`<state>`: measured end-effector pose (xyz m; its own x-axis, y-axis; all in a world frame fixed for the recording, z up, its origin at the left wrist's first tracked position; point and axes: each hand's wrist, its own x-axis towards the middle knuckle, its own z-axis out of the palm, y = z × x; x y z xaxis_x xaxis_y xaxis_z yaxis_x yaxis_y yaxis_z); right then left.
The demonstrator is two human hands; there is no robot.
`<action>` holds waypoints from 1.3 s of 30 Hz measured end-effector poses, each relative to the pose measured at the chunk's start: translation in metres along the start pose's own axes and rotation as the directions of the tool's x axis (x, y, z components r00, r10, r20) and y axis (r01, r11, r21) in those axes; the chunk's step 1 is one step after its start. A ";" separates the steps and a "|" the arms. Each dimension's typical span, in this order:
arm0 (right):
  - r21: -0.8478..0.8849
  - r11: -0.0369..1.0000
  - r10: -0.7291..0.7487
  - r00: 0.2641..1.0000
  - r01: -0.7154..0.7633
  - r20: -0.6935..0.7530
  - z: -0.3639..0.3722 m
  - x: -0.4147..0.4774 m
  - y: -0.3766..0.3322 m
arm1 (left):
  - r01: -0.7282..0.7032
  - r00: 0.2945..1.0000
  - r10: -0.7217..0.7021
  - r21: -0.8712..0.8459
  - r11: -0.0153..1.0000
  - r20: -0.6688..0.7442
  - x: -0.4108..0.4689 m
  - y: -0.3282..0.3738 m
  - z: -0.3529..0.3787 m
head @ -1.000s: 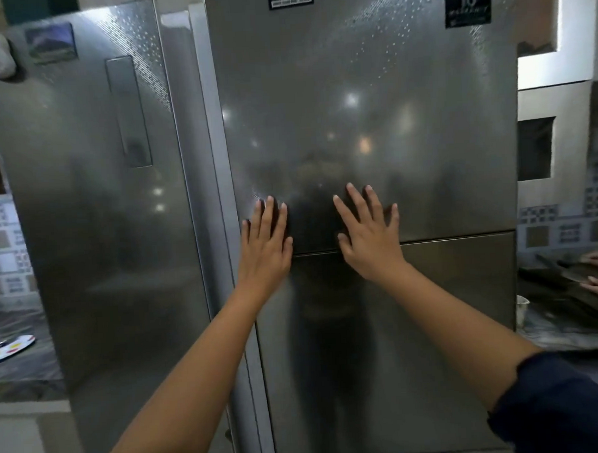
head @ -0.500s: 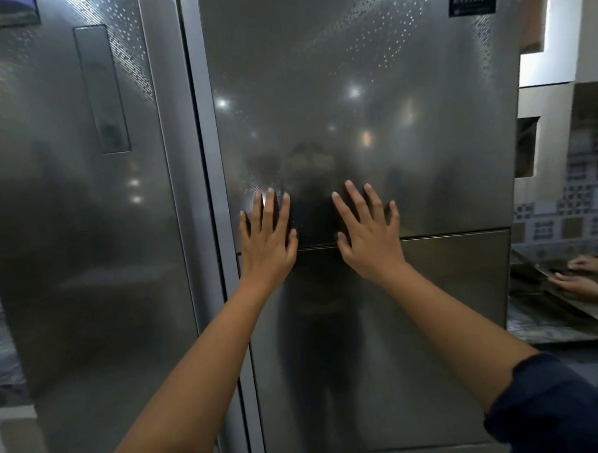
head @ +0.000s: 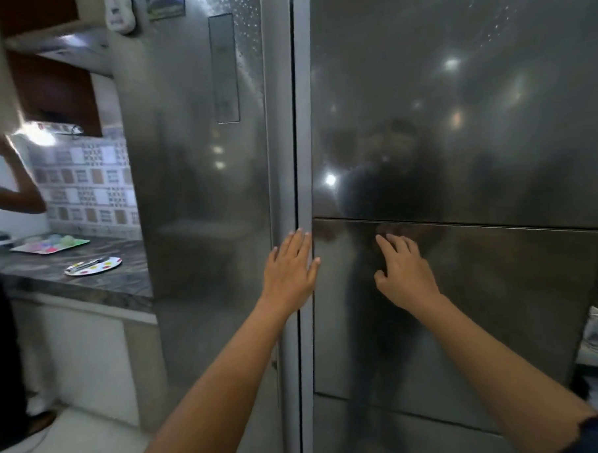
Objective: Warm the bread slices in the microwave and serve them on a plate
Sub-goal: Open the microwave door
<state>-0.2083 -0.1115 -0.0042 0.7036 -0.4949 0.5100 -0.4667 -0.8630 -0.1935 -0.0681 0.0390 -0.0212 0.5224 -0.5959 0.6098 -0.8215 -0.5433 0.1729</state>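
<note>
Two bare hands rest against a steel refrigerator (head: 458, 151): the left hand (head: 289, 271) lies flat, fingers extended, over the vertical door seam (head: 295, 123), and the right hand (head: 404, 273) presses slightly curled fingers on the lower right panel, grasping nothing. No legible writing, bread slices or microwave are visible. On the far-left counter (head: 87, 280) are one round plate (head: 93, 266) holding utensils and one rectangular tray (head: 50, 244) holding pale round items.
</note>
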 end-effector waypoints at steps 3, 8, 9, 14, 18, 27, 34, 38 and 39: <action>0.076 0.993 -0.100 0.989 0.092 0.110 0.024 -0.009 -0.041 | 0.120 0.992 -0.121 0.053 0.991 0.019 -0.030 -0.037 -0.010; 0.235 0.944 -0.275 0.944 0.230 0.180 0.059 -0.003 -0.135 | 0.284 0.959 -0.279 0.125 0.951 -0.057 -0.067 -0.113 -0.045; 0.258 0.931 -0.310 0.931 0.257 0.191 0.068 0.001 -0.156 | 0.314 0.949 -0.307 0.144 0.938 -0.070 -0.073 -0.132 -0.052; 0.409 0.838 -0.458 0.873 0.361 0.169 0.118 0.032 -0.271 | 0.454 0.891 -0.441 0.230 0.861 -0.108 -0.095 -0.233 -0.092; 0.491 0.767 -0.537 0.832 0.412 0.140 0.155 0.053 -0.361 | 0.540 0.840 -0.528 0.279 0.794 -0.124 -0.111 -0.318 -0.116; 0.615 0.661 -0.642 0.748 0.429 0.169 0.248 0.097 -0.513 | 0.662 0.746 -0.637 0.323 0.676 -0.195 -0.119 -0.482 -0.125; 0.664 0.639 -0.643 0.744 0.389 0.183 0.344 0.184 -0.602 | 0.694 0.713 -0.673 0.328 0.641 -0.194 -0.065 -0.613 -0.085; 0.702 0.650 -0.593 0.771 0.291 0.231 0.399 0.245 -0.645 | 0.710 0.698 -0.691 0.306 0.634 -0.189 -0.018 -0.682 -0.067; 0.701 0.659 -0.579 0.779 0.274 0.240 0.412 0.259 -0.653 | 0.710 0.698 -0.692 0.303 0.635 -0.184 -0.007 -0.699 -0.063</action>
<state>0.4997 0.2818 -0.0906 0.9470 0.0899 0.3083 0.2609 -0.7751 -0.5754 0.4879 0.4600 -0.0978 0.8914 0.0687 0.4480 -0.0818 -0.9478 0.3081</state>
